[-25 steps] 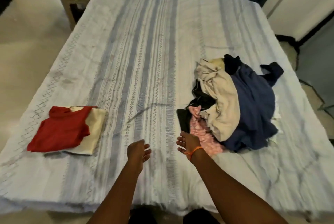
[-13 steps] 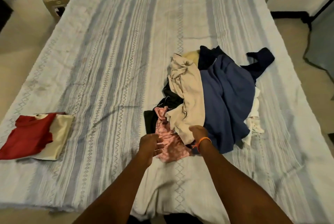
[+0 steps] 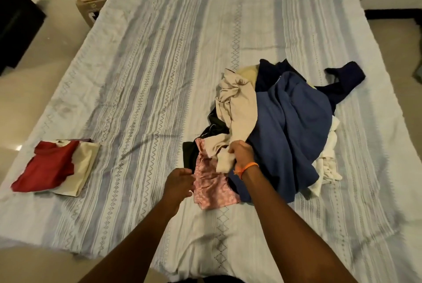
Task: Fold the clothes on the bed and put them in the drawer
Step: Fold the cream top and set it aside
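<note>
Matt woven bedspread (image 3: 159, 77), seemingly cotton.

bedspread (image 3: 159, 77) pale blue-white striped, zigzag | pink patterned garment (image 3: 211, 182) | folded red top (image 3: 49, 166) | orange wristband (image 3: 247, 167)

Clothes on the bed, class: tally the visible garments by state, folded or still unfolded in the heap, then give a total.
Folded: 2, red top, cream garment.
Unfolded: 6, beige, blue, navy, pink, black, white.
Total: 8.
</note>
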Demonstrator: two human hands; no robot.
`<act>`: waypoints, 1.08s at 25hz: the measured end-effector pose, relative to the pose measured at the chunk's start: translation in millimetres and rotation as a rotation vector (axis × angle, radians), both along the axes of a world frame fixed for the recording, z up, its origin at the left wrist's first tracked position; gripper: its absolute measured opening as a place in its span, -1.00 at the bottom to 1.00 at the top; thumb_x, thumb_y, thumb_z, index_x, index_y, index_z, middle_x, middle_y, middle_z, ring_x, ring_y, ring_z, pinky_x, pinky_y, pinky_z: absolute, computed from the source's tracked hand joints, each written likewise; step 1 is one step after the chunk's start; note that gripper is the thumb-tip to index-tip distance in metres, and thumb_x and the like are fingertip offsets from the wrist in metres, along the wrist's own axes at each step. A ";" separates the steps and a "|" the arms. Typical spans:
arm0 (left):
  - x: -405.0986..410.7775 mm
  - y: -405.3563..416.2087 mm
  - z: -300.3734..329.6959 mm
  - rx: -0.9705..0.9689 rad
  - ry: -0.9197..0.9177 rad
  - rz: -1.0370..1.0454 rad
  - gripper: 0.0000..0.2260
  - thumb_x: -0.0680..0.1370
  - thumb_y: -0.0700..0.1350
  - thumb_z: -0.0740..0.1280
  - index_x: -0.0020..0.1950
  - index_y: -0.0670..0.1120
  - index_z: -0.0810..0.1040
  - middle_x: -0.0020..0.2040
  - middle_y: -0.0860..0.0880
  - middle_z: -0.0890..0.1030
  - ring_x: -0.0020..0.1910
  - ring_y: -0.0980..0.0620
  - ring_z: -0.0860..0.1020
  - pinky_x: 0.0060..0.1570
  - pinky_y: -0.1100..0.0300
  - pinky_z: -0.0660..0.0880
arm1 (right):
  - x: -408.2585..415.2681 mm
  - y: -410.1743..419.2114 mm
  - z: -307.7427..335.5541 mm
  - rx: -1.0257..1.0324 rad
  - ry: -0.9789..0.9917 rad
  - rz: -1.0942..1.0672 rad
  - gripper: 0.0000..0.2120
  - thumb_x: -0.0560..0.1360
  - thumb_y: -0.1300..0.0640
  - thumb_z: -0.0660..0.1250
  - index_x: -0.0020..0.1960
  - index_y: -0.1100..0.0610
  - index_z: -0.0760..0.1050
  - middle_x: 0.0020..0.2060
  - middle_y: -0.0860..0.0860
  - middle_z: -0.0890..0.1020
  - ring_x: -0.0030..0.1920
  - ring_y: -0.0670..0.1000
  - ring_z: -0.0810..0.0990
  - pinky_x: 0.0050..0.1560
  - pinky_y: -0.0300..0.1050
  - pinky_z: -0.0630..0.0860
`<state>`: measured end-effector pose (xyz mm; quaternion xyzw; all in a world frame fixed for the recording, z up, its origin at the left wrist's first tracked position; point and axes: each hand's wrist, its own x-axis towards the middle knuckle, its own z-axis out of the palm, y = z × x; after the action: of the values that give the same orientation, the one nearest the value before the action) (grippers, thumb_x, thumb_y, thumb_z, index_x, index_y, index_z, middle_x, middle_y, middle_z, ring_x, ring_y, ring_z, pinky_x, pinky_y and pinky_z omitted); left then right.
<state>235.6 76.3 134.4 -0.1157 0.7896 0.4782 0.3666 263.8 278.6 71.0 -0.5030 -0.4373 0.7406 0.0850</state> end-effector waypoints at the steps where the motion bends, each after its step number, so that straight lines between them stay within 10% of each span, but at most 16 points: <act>1: -1.5 5.2 5.6 0.005 0.094 -0.105 -0.77 0.51 -0.30 0.37 0.14 -0.13 0.48 -0.04 -0.08 0.60 -0.14 -0.07 0.58 -0.26 0.17 0.48 | -5.2 -5.4 28.5 0.075 0.059 0.085 -0.62 0.39 0.49 0.19 -0.50 0.14 0.32 -0.48 0.05 0.37 -0.34 0.03 0.32 -0.35 -0.16 0.28; 5: -7.0 26.1 42.8 0.231 0.471 -0.395 -0.38 0.42 -0.37 0.46 0.38 -0.02 0.30 0.13 0.07 0.50 0.08 0.21 0.56 0.00 0.37 0.49 | -17.1 -24.4 143.4 0.210 0.368 0.330 -0.85 0.29 0.39 0.20 -0.39 0.18 0.35 -0.53 0.03 0.34 -0.49 -0.08 0.29 -0.48 -0.30 0.25; 7: -9.3 34.0 67.7 0.343 0.574 -0.395 -0.59 0.47 -0.31 0.38 0.26 -0.05 0.41 0.00 0.13 0.55 -0.02 0.21 0.61 -0.11 0.44 0.46 | -17.6 -34.5 190.4 0.226 0.496 0.373 -0.90 0.20 0.33 0.17 -0.36 0.19 0.41 -0.49 0.06 0.37 -0.49 -0.06 0.33 -0.44 -0.24 0.27; 11: -38.8 20.6 102.6 0.264 0.726 -0.287 -0.87 0.54 -0.16 0.24 0.01 -0.11 0.55 -0.21 -0.04 0.61 -0.22 -0.03 0.60 -0.20 0.12 0.52 | -11.7 -45.8 242.1 0.155 0.611 0.226 -0.74 0.17 0.35 0.19 -0.21 0.19 0.56 -0.38 0.09 0.52 -0.35 0.04 0.46 -0.30 -0.15 0.43; 15: -86.8 -17.5 151.5 0.108 0.919 -0.262 -0.83 0.61 -0.13 0.21 -0.07 -0.10 0.58 -0.20 -0.04 0.61 -0.19 -0.05 0.58 -0.27 0.19 0.42 | -17.6 -66.8 254.1 0.290 0.585 0.046 -0.57 0.36 0.39 0.28 0.22 0.27 0.55 -0.27 0.08 0.52 -0.36 -0.03 0.41 -0.42 -0.28 0.39; 18: -107.8 -46.9 189.0 0.215 0.906 -0.336 -0.77 0.65 -0.08 0.16 -0.07 -0.05 0.59 -0.17 0.04 0.62 -0.12 0.03 0.58 -0.14 0.15 0.43 | -28.6 -98.8 251.0 0.721 0.406 0.238 -0.22 0.34 0.20 0.51 0.49 0.22 0.29 0.14 0.02 0.53 0.06 -0.04 0.54 0.03 -0.26 0.52; 20: -113.8 -62.7 211.4 0.504 0.710 -0.401 -0.77 0.67 -0.06 0.15 0.01 0.01 0.61 -0.10 0.14 0.64 -0.08 0.23 0.59 -0.09 0.37 0.47 | -35.9 -123.7 247.3 1.165 0.187 0.376 -0.19 0.29 0.04 0.58 0.44 0.18 0.35 0.14 -0.01 0.48 0.13 -0.06 0.49 0.10 -0.27 0.42; 22: -123.6 -79.9 225.7 0.624 0.592 -0.547 -0.78 0.67 -0.05 0.16 0.02 0.08 0.60 -0.08 0.16 0.65 -0.10 0.32 0.59 -0.12 0.47 0.47 | -47.9 -140.8 246.4 1.415 0.088 0.205 -0.61 0.29 0.06 0.41 0.04 0.24 0.56 -0.11 0.10 0.57 -0.08 0.13 0.56 -0.15 -0.11 0.40; 25: -149.2 -98.2 232.2 0.511 0.646 -0.757 -0.89 0.59 -0.04 0.34 0.05 -0.04 0.61 -0.07 0.01 0.66 -0.13 0.16 0.58 -0.11 0.28 0.48 | -52.4 -149.0 263.5 1.223 0.130 -0.072 -0.84 0.37 0.30 0.20 -0.16 0.34 0.53 -0.25 0.21 0.60 -0.19 0.22 0.56 -0.22 0.02 0.49; 27: -168.2 -105.5 230.6 0.278 0.844 -0.936 -0.86 0.50 -0.10 0.43 -0.01 -0.10 0.55 -0.17 0.00 0.57 -0.20 0.08 0.51 -0.22 0.21 0.38 | -48.6 -148.7 283.8 1.111 0.144 -0.070 -0.80 0.49 0.43 0.16 -0.13 0.27 0.54 -0.27 0.09 0.59 -0.24 -0.05 0.59 -0.28 -0.25 0.47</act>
<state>67.4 -29.2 364.9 0.4875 0.7635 0.3702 0.2059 215.1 130.0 354.8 -0.3449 -0.7380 0.4280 0.3914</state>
